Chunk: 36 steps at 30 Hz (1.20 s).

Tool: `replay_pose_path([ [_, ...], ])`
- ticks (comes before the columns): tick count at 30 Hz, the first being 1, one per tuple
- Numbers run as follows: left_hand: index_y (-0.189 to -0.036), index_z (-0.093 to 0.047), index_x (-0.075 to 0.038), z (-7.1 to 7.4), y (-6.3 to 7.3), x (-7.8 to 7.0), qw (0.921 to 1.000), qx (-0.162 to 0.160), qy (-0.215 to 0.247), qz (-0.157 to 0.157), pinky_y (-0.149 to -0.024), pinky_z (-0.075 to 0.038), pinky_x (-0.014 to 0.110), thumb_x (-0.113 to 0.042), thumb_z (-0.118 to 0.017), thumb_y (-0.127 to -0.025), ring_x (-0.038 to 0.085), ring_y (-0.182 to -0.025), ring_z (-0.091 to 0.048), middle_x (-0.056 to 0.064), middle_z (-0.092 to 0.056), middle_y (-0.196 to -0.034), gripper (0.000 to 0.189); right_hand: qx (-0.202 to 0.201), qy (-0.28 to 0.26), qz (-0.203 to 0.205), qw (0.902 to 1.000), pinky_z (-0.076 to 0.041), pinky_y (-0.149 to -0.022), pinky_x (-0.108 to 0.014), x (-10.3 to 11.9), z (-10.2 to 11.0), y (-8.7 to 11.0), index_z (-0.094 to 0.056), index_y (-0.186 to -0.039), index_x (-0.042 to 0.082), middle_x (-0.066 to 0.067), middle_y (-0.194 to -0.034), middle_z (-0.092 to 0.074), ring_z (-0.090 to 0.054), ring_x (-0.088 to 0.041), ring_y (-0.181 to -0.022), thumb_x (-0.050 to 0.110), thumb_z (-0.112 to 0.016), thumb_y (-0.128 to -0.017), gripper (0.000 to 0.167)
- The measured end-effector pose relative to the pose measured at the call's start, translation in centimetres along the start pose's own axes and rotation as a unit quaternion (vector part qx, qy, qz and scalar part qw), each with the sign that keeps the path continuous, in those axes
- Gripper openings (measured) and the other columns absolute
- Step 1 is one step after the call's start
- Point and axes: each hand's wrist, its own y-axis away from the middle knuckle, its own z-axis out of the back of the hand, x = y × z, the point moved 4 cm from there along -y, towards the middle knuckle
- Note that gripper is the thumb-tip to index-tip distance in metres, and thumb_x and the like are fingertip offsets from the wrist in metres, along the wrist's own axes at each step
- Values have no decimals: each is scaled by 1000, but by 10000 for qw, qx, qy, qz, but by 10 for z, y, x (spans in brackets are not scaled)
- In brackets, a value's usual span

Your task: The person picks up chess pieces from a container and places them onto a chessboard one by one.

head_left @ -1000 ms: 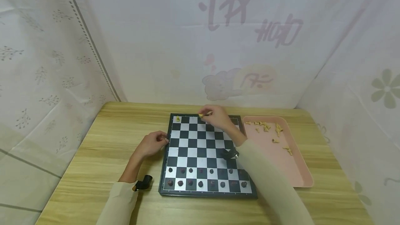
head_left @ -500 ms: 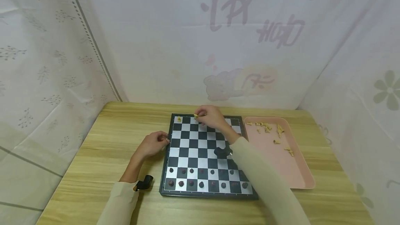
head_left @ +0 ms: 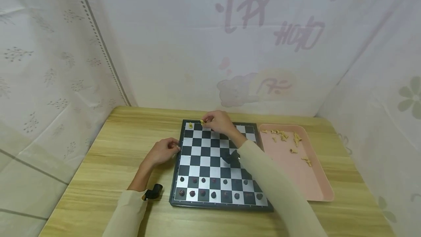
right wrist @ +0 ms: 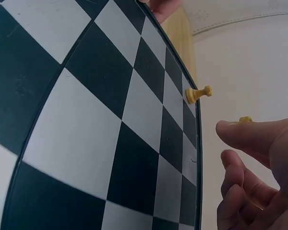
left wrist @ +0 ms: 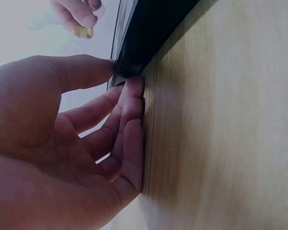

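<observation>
The black-and-white chessboard (head_left: 205,161) lies on the wooden table. My left hand (head_left: 162,151) holds its left edge, thumb on the rim and fingers against the side, as the left wrist view shows. Over the far row, near the second square from the left, my right hand (head_left: 217,121) pinches a yellow chess piece (head_left: 202,122) between thumb and fingers. That piece is mostly hidden behind the thumb in the right wrist view. One yellow chess piece (right wrist: 198,94) stands upright on the far left corner square. Dark chess pieces (head_left: 181,192) fill the two near rows.
Right of the board sits a pink tray (head_left: 304,184) with several yellow chess pieces (head_left: 283,136) lying loose in it. My right forearm crosses the board's right side. A white patterned cloth (head_left: 184,46) hangs behind the table.
My right hand has moved left along the far row with the yellow chess piece. The left hand stays at the board's edge; the whole view has shifted slightly.
</observation>
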Motion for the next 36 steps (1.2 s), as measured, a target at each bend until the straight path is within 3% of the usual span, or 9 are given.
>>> replay_pose_path([
  [24,-126,-73,4,-1,-4,5,10000,-42,45,-67,-65,-46,32,-15,-70,-102,18,-74,-60,4,-72,-93,31,424,453,-100,9980,-51,-79,-34,3,-21,-12,-85,-113,9,-1,-96,-78,-65,-17,-86,11,-86,-96,17],
  [30,-125,-73,4,-1,-3,4,9999,-75,11,-67,-64,-45,32,-16,-70,-102,18,-73,-59,4,-72,-92,31,518,316,-180,9980,-49,-76,-32,1,-21,-13,-82,-117,9,0,-91,-75,-63,-16,-80,9,-87,-95,23],
  [36,-125,-73,4,-1,-1,2,9999,-58,-64,-87,-67,-46,33,-15,-70,-102,19,-78,-62,5,-73,-94,30,723,4,-232,9971,-53,-77,-33,-3,-12,-9,-77,-128,5,-3,-97,-76,-67,-17,-83,2,-83,-93,36],
])
